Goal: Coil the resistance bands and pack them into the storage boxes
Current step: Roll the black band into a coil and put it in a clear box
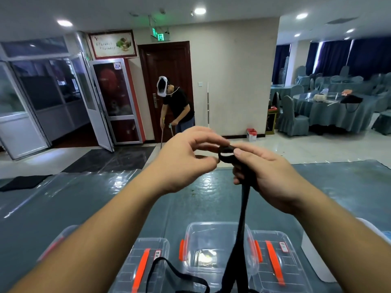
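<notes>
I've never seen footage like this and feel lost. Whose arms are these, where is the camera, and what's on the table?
There is no machine here. A camera worn on a person's head looks forward and down, so the arms are that person's own. The right hand grips a black resistance band, which hangs down towards the table; a small loop shows at the fingertips. The left hand pinches at that loop. Below stand clear storage boxes with orange clips: an open box between two lidded boxes. Another person bends over by the far door.

Person (177,106) by dark door (167,60); covered round table (330,111).
</notes>
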A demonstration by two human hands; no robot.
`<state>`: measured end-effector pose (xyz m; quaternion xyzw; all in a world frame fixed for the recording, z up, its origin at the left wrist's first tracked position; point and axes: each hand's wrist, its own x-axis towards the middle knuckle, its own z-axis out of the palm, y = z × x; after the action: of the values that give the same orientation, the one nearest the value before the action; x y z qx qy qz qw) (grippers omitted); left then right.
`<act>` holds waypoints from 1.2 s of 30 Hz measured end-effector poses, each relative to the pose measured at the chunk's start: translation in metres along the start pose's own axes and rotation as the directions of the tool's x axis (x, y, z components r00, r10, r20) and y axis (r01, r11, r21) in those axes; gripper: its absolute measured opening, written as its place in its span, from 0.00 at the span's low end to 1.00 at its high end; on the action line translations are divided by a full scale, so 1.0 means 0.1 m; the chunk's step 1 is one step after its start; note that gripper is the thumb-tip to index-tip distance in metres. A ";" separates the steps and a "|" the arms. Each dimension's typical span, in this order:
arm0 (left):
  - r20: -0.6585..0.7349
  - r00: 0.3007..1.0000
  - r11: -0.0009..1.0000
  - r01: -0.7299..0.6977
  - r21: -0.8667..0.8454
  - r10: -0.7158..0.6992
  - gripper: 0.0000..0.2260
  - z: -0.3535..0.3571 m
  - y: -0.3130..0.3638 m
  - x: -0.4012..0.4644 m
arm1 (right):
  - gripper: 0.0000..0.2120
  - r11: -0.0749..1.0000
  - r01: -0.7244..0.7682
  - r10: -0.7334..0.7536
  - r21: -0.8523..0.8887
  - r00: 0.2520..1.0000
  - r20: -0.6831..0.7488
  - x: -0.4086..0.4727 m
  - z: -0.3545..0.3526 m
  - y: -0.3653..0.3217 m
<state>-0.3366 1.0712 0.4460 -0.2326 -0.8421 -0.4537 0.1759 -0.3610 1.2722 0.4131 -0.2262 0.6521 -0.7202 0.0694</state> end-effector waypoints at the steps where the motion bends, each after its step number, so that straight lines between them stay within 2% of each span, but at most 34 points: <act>1: 0.011 0.999 0.992 -0.044 0.122 0.043 0.17 -0.02 0.00 0.00 | 0.13 1.000 -0.010 0.010 0.007 1.000 -0.007 0.00 -0.02 0.00; 5: 0.049 0.978 0.910 -0.207 0.360 0.203 0.14 -0.05 0.02 0.00 | 0.13 0.996 -0.046 0.047 0.079 0.999 -0.009 0.00 -0.05 -0.02; 8: 0.065 0.948 0.834 -0.307 0.458 0.313 0.11 -0.08 0.04 0.01 | 0.13 0.999 -0.047 0.047 0.009 0.999 0.026 -0.02 -0.06 -0.04; 12: 0.058 0.920 0.766 -0.357 0.534 0.389 0.08 -0.12 0.07 0.01 | 0.15 0.995 0.020 -0.012 -0.095 0.997 0.082 -0.08 -0.03 -0.12; 15: 0.014 0.900 0.739 -0.367 0.565 0.437 0.07 -0.11 0.09 0.01 | 0.11 0.976 0.094 -0.078 -0.196 0.993 0.087 -0.09 -0.03 -0.17; 18: -0.043 0.875 0.722 -0.369 0.586 0.483 0.09 -0.08 0.10 0.01 | 0.12 0.973 0.125 -0.113 -0.193 0.991 0.075 -0.07 -0.05 -0.22; 23: 0.069 0.855 0.678 -0.453 0.579 0.513 0.14 -0.11 0.09 0.03 | 0.14 0.979 0.104 -0.082 -0.174 0.989 0.127 -0.09 -0.09 -0.26; 28: 0.049 0.869 0.727 -0.441 0.526 0.492 0.10 -0.17 0.13 0.03 | 0.15 0.975 0.066 -0.038 -0.210 0.990 0.136 -0.13 -0.12 -0.32; 32: -0.066 0.841 0.707 -0.406 0.579 0.537 0.07 -0.11 0.12 0.02 | 0.10 0.991 0.020 -0.007 -0.132 0.995 0.102 -0.13 -0.09 -0.30; 36: -0.216 0.786 0.706 -0.351 0.615 0.579 0.04 0.06 0.04 -0.02 | 0.14 0.999 0.039 -0.039 -0.014 0.999 0.002 -0.12 -0.03 -0.27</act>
<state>-0.3328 1.0776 0.4447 -0.2856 -0.7926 -0.1713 0.5107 -0.3461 1.2831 0.4368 -0.2398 0.6525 -0.7168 0.0545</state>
